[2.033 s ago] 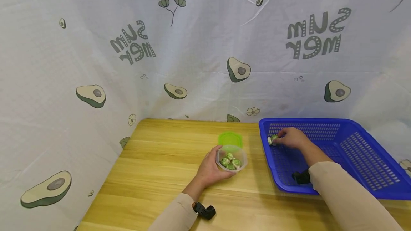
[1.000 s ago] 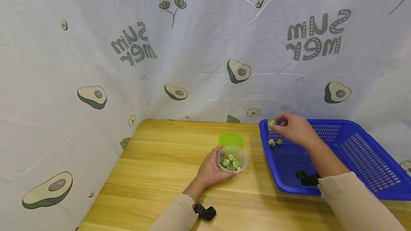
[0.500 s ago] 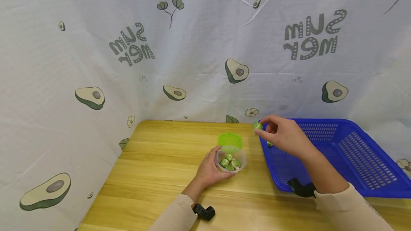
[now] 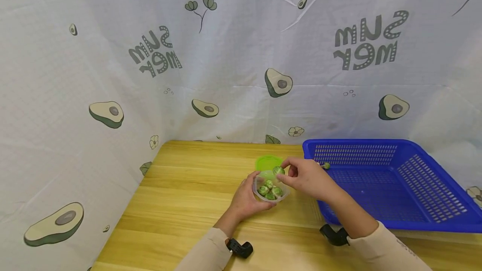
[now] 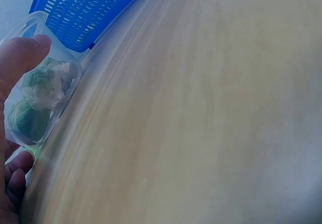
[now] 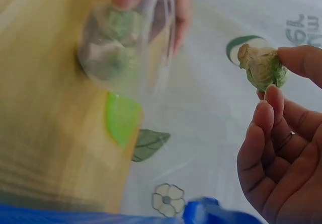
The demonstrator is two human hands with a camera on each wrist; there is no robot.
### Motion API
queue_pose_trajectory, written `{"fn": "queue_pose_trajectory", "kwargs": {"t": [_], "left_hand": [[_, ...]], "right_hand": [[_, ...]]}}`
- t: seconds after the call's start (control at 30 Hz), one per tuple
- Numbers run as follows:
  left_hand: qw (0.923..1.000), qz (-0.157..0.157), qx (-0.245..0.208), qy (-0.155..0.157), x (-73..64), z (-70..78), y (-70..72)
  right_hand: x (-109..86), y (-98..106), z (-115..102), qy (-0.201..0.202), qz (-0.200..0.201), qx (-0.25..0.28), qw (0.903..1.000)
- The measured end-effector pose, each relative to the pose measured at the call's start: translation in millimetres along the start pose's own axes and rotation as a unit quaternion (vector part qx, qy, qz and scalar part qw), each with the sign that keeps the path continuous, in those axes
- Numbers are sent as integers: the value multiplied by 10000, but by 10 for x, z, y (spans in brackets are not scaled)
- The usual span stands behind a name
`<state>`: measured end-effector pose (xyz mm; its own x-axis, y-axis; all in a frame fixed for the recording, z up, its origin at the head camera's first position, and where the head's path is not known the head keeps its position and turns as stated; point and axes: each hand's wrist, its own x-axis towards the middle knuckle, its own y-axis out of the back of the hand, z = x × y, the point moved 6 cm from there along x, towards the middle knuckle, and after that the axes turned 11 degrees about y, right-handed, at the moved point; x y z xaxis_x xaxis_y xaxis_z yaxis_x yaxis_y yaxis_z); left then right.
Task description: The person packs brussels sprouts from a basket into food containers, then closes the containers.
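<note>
At the table, left grip holds tub; right grip pinches sprout in fingertips.

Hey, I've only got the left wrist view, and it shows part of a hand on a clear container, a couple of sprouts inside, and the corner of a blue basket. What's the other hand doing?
Observer: The right hand is pinching a Brussels sprout.

Operator: Okay, and how many sprouts are in the container? I can only make out two.

Observer: At least four show in the head view.

Operator: Is anything inside the blue basket?

Observer: Yes, at least one small sprout shows there, near the end closest to the container; the right hand partly blocks that corner.
</note>
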<state>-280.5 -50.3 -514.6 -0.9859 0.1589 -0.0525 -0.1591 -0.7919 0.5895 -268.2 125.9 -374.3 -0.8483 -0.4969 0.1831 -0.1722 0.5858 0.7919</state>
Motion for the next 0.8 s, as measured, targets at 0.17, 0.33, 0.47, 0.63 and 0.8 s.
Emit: {"fn": "queue_pose_trajectory", "kwargs": {"t": [0.17, 0.33, 0.47, 0.63, 0.8], "left_hand": [[10000, 4, 50, 0, -6, 6, 5], [10000, 60, 75, -27, -16, 20, 11], [9999, 94, 96, -46, -17, 28, 22], [9999, 86, 68, -27, -25, 34, 36], [9999, 90, 52, -34, -29, 38, 38]], "right_hand": [[41, -207, 58, -190, -252, -23, 9995], [66, -384, 149, -374, -499, -370, 9974], [78, -453, 178, -380, -661, -601, 9953], [92, -477, 176, -368, -716, -757, 9939], [104, -483, 172, -352, -703, -773, 9939]]}}
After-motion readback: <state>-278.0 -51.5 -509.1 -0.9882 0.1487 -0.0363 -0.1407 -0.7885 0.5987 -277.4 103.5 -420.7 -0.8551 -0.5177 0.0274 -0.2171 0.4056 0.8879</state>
